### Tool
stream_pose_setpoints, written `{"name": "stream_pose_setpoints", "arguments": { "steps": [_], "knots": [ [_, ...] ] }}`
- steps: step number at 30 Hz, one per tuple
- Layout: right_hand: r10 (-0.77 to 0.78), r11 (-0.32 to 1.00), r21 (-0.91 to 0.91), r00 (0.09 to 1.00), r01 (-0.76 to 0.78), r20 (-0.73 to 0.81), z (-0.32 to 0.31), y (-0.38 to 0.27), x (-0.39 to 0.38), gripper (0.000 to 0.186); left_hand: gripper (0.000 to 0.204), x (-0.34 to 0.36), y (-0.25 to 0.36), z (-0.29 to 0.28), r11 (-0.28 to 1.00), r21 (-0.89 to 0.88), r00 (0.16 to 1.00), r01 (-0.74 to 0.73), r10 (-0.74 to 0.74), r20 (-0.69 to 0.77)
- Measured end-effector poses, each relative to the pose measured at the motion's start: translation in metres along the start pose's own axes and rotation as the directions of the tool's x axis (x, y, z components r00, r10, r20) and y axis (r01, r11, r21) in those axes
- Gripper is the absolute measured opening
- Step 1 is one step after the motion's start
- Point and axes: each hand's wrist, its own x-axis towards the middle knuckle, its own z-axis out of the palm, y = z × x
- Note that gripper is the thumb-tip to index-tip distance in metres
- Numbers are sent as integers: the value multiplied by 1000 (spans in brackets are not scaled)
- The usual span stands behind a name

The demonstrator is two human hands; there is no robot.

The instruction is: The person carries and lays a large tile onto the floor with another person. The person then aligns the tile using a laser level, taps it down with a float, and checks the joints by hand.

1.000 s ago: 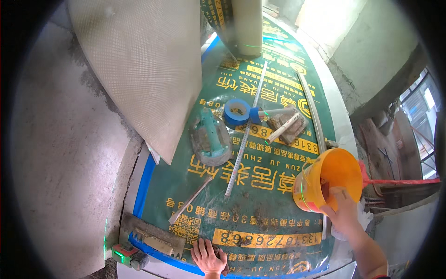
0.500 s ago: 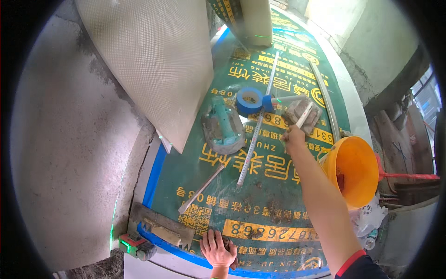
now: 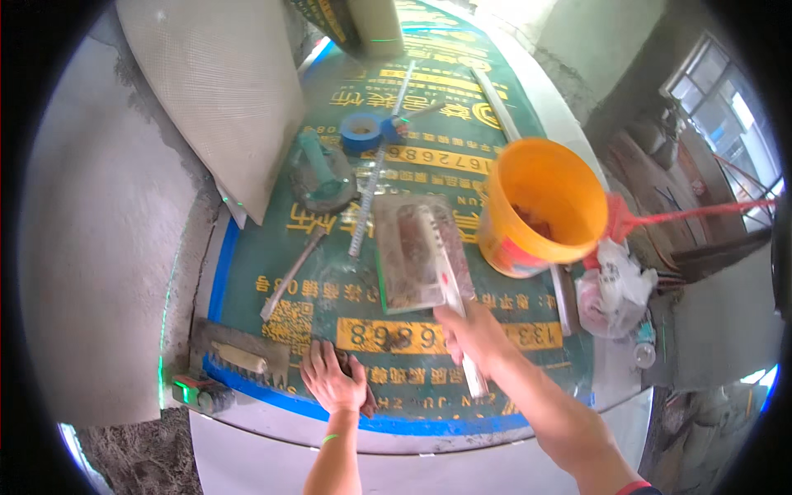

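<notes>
My right hand (image 3: 474, 334) is closed round the long pale handle of a trowel-like tool (image 3: 412, 272). Its flat, rectangular, mud-smeared blade hangs over the green sheet, blurred by motion. At the near edge, my left hand (image 3: 334, 379) presses a dirty brown rag-like lump (image 3: 369, 403) on the sheet, mostly hidden under the palm. To its left lies a notched trowel (image 3: 239, 356) with a pale handle. Further in are a narrow stick-like tool (image 3: 293, 272) and a grimy suction-cup-like tool with a teal handle (image 3: 318, 173).
An orange bucket (image 3: 503, 223) stands on the right of the green printed sheet (image 3: 272, 247). Beyond lie a blue tape roll (image 3: 361, 132), a blue-headed tool (image 3: 394, 129) and a ruler strip (image 3: 373, 190). A large tile (image 3: 223, 91) leans at left; a laser level (image 3: 198, 394) sits below.
My right hand has drawn the trowel-like tool back toward me from the far side. The view has shifted, bringing the bucket nearer the middle. My left hand stays on the brown lump.
</notes>
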Motion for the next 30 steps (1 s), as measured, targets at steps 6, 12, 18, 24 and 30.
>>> {"name": "stream_pose_setpoints", "arguments": {
  "steps": [6, 12, 18, 24, 30],
  "knots": [
    [172, 969, -187, 984, -160, 49, -88, 120, -262, 34, 54, -16, -15, 6, 998, 55, 996, -37, 33, 83],
    [452, 517, 828, 891, -218, -47, -211, 308, -644, 28, 67, -13, -26, -12, 928, 223, 899, -299, 194, 393],
    [782, -4, 802, 502, 598, -370, -236, 547, -878, 31, 71, -57, -42, -39, 765, -102, 770, -636, 638, -16],
    [665, -490, 573, 707, 656, -240, -164, 621, -952, 41, 76, -219, -57, -87, 707, -88, 692, -702, 706, 149],
    [724, -41, 918, 644, 395, -245, -175, 578, -904, 39, 125, -534, 72, -163, 889, -76, 388, -451, 272, 881]
  ]
}}
